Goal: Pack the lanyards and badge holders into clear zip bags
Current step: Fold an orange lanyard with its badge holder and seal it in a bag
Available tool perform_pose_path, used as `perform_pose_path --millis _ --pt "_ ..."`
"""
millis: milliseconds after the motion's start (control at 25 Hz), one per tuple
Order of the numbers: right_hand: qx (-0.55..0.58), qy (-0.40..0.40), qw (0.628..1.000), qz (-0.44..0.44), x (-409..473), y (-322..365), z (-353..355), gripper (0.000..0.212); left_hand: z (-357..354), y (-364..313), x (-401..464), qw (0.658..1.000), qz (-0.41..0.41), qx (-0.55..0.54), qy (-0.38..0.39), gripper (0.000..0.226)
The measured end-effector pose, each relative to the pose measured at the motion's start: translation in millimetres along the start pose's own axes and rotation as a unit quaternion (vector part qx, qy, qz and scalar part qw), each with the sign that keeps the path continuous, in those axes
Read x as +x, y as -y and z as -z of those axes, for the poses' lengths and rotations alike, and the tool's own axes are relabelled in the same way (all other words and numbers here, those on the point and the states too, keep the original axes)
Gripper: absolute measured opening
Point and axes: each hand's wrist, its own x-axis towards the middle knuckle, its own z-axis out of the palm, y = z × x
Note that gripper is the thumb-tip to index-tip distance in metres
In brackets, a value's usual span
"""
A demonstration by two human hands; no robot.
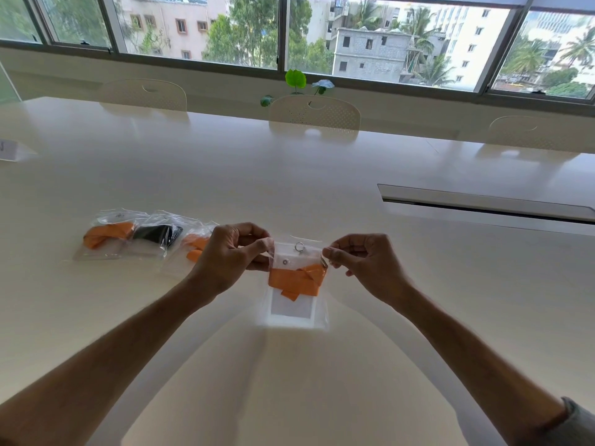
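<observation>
Both my hands on the bag's top edge.
My left hand [233,252] and right hand [360,262] pinch the clear bag [297,312], fingers clamped on its corners, orange lanyard [294,280] inside.

No legible txt; card [9,150] mark too blurry.

Four clear zip bags are showing — one hanging between the left hand [232,252] and right hand [363,262], three lying [106,235] [161,233] [193,249] overlapped on the table [289,175]. Three are carrying orange lanyards, one a black one — and three chairs [143,94] [315,112] [531,132] are standing at the far edge
</observation>
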Motion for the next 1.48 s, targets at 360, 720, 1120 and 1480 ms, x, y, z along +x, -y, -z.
perform_pose_path --millis 360,720,1120,1480 --pt "0.003 0.007 1.000 -0.002 0.3 -1.7 -2.3 0.013 -1.9 -1.3 -1.8 0.997 -0.045 0.049 -0.025 0.011" --pt "-0.016 0.003 1.000 0.008 0.8 -6.1 -3.7 0.008 -1.3 2.5 -2.3 0.996 -0.040 0.074 0.017 0.015" --pt "-0.083 -0.006 0.996 0.009 -2.2 -10.9 -11.0 0.019 -1.3 6.8 -1.2 0.998 0.018 0.056 0.017 0.009" --pt "-0.314 -0.054 0.939 0.129 -24.0 -20.1 -36.9 0.047 11.3 20.3 4.4 0.938 -0.132 0.317 -0.038 0.014"
